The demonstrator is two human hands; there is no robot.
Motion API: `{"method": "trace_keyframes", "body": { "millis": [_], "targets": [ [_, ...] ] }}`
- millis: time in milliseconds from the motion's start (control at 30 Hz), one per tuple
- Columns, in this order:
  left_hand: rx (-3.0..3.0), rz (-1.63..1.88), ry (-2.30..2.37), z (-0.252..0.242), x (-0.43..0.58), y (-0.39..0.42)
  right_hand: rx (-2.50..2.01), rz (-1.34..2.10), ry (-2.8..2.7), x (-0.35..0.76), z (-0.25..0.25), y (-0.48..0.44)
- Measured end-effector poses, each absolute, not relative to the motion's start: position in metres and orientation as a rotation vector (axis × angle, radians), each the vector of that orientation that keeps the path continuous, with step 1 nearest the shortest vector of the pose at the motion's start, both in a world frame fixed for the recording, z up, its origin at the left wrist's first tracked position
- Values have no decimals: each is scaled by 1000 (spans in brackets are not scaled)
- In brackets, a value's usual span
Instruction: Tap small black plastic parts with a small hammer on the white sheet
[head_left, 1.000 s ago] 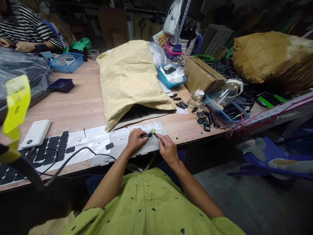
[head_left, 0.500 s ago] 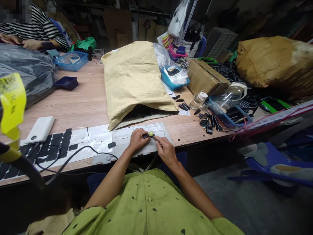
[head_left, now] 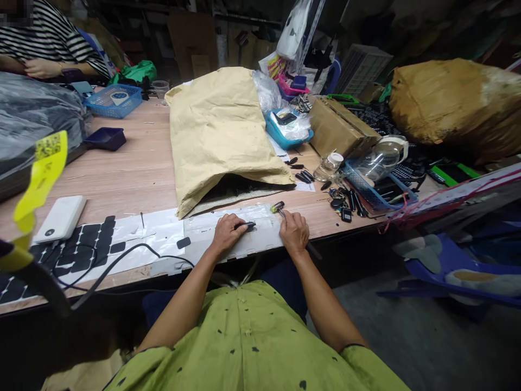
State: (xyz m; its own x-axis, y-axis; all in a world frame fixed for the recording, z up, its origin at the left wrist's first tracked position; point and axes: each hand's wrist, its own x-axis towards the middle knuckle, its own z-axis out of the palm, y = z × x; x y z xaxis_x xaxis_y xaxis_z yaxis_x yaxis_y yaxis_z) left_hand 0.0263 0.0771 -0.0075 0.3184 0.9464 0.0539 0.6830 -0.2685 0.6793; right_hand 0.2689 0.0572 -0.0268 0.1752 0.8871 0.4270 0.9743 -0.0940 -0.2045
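Note:
My left hand rests on a clear plastic sheet at the table's front edge, fingers closed on a small black part. My right hand lies to its right on the table, fingers curled round a thin tool whose yellow-green and black tip points away from me. The two hands are a short distance apart.
A tan paper sack lies just beyond my hands. A white power bank, black key pads and a black cable are to the left. Blue baskets, a cardboard box, small black parts and a jar crowd the right. Another person in stripes sits far left.
My right hand has moved right, away from the left, taking the tool with it. The tool's tip no longer touches the black part, which stays in my left hand.

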Motion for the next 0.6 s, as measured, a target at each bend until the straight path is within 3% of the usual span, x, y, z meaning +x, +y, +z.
{"method": "trace_keyframes", "body": {
  "millis": [300,600],
  "targets": [
    [2053,563,1327,1,18,74,-2018,-365,-1742,262,-31,59],
    [2314,378,1112,1,-7,6,-2025,-366,-1734,260,-30,58]
  ]
}}
